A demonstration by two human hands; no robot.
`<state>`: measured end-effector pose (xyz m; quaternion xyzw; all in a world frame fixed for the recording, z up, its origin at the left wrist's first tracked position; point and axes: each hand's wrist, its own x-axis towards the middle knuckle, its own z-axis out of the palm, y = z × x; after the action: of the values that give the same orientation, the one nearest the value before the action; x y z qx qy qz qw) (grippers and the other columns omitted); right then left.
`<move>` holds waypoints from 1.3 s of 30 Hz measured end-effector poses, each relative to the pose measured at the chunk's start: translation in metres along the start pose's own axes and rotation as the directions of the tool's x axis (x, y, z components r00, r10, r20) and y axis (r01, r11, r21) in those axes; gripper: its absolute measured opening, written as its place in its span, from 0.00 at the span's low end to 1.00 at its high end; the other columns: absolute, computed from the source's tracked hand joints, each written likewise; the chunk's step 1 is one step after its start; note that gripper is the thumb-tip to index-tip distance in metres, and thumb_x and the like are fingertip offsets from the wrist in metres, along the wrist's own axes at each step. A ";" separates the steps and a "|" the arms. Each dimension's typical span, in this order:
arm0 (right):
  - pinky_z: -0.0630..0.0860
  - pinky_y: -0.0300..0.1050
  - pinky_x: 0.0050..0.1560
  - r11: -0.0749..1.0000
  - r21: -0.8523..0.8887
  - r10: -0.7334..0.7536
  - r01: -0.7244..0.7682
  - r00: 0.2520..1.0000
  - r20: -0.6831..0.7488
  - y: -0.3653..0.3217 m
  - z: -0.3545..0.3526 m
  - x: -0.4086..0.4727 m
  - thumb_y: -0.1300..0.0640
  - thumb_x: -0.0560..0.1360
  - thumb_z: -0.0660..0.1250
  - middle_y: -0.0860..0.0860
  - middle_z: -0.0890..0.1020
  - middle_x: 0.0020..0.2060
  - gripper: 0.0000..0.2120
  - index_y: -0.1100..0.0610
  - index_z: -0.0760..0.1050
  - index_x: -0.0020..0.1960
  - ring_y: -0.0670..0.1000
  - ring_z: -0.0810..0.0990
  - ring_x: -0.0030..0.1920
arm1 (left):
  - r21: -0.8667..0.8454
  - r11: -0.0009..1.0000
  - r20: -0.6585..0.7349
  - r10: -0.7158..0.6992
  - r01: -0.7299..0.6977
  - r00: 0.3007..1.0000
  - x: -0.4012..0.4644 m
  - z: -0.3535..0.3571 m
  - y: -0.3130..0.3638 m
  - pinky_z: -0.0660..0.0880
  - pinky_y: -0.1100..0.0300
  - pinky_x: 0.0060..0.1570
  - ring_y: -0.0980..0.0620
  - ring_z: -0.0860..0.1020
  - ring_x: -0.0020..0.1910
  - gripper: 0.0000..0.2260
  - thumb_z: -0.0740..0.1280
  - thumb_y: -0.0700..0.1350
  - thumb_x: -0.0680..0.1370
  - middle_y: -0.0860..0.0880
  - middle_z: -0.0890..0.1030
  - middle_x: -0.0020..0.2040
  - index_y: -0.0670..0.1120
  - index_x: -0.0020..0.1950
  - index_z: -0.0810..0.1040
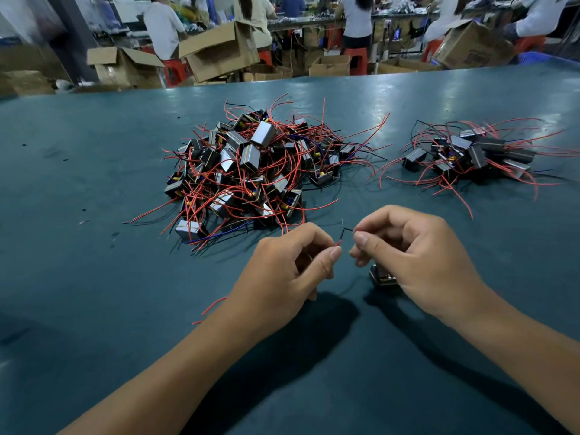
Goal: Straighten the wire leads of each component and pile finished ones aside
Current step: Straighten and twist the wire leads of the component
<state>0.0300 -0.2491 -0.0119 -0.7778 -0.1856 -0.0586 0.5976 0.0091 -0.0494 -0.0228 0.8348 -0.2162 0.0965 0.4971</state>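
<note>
Seen from above and behind two bare forearms reaching over a wide dark teal counter (94, 183). Left hand (282, 277) curled, thumb and forefinger pinching the end of a thin red wire lead (340, 240). Right hand (420, 255) also curled, thumb and forefinger pinching a short black wire lead (347, 229) just beside the red one, the two tips nearly meeting between the hands. Small black boxy component (381, 276) resting on the counter under the right hand, mostly hidden by the fingers. Loose end of a red wire (210, 307) showing on the counter beside the left wrist.

Farther out, in the middle of the counter, a large tangled heap of black and silver components with red wires (248, 171). Well apart to its right, a smaller pile of the same components (470, 155), red and black leads fanned outward.

Beyond the counter's far edge, open brown cardboard boxes (219, 48), red plastic stools (357, 59), and several people standing at long benches, blurred.
</note>
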 end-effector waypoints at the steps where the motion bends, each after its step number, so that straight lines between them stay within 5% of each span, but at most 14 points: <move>1: 0.76 0.36 0.34 0.999 0.044 0.011 -0.011 1.000 0.005 0.000 0.003 -0.001 0.63 0.77 0.70 0.51 0.86 0.35 0.05 0.55 0.80 0.44 0.48 0.84 0.34 | -0.002 1.000 -0.006 -0.001 0.001 1.000 0.000 0.001 0.000 0.77 0.58 0.28 0.52 0.78 0.25 0.05 0.66 0.50 0.80 0.53 0.81 0.36 0.51 0.46 0.77; 20: 0.72 0.31 0.34 0.977 0.208 0.048 -0.042 0.999 -0.024 -0.002 0.015 -0.006 0.64 0.76 0.70 0.48 0.82 0.31 0.06 0.57 0.82 0.42 0.42 0.77 0.32 | -0.064 0.995 -0.047 -0.078 0.075 0.996 0.000 0.004 0.004 0.79 0.52 0.29 0.49 0.79 0.26 0.06 0.69 0.47 0.81 0.51 0.83 0.35 0.46 0.46 0.79; 39: 0.70 0.30 0.35 0.982 0.187 0.022 -0.016 0.999 -0.029 0.002 0.019 -0.005 0.62 0.75 0.72 0.45 0.82 0.32 0.05 0.56 0.82 0.41 0.40 0.76 0.32 | -0.083 0.996 -0.039 -0.048 0.045 0.998 0.002 0.007 -0.001 0.75 0.61 0.27 0.55 0.76 0.24 0.07 0.68 0.52 0.78 0.52 0.81 0.34 0.50 0.45 0.79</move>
<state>0.0241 -0.2325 -0.0207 -0.7191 -0.1737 -0.0472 0.6712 0.0106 -0.0556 -0.0266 0.8162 -0.1903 0.0930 0.5375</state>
